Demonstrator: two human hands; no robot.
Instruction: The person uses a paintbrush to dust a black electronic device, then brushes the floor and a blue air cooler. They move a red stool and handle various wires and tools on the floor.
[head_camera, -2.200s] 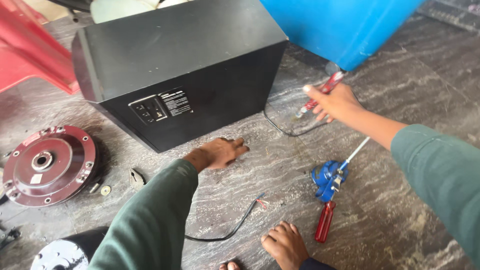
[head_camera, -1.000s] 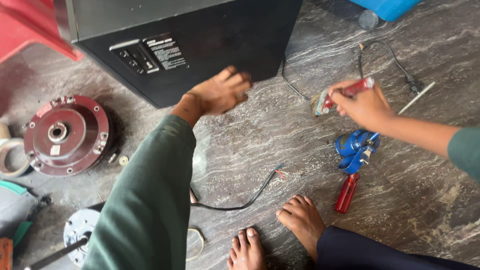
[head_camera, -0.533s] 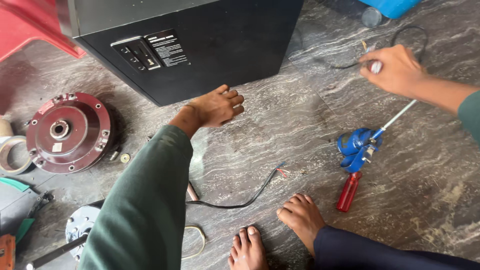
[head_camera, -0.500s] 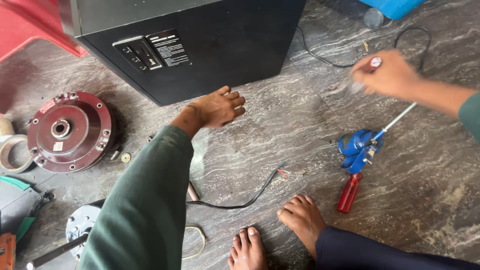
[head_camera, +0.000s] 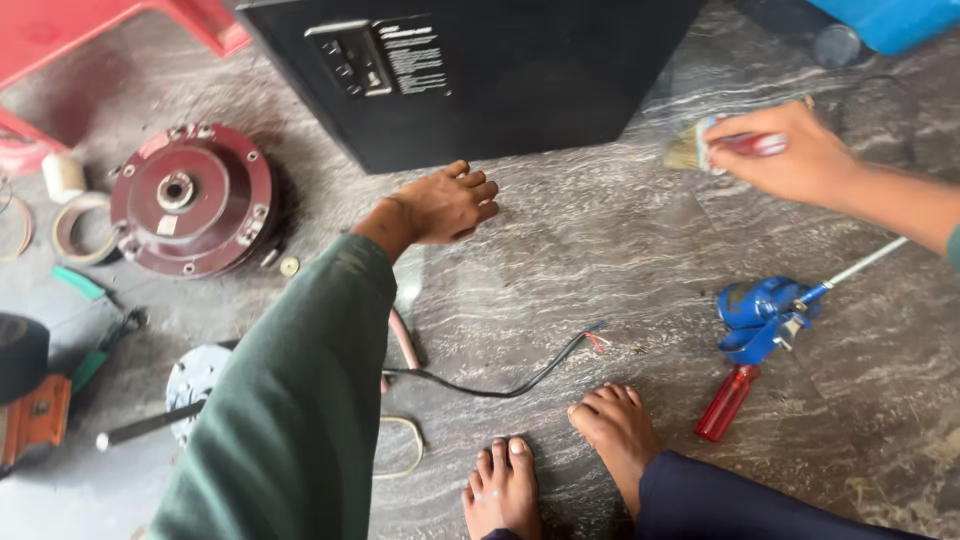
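My left hand (head_camera: 445, 205) rests on the grey stone floor just in front of the black box (head_camera: 480, 80), fingers curled under and holding nothing. My right hand (head_camera: 790, 155) is at the upper right, gripping a small brush (head_camera: 690, 150) by its red handle, bristles pointing left and low over the floor beside the box's corner. A blue tool (head_camera: 760, 315) with a thin metal rod lies below the right hand, with a red-handled screwdriver (head_camera: 728, 400) next to it.
A maroon round motor part (head_camera: 190, 200) lies left of the box. A black wire (head_camera: 500, 385) with bared ends runs past two bare feet (head_camera: 560, 460). Tape rolls (head_camera: 75, 225), an orange tool (head_camera: 35, 420) and a round metal plate (head_camera: 195, 380) crowd the left.
My right hand has moved up from beside the blue tool and now holds the brush near the box's corner. My left hand stayed by the box and curled its fingers.
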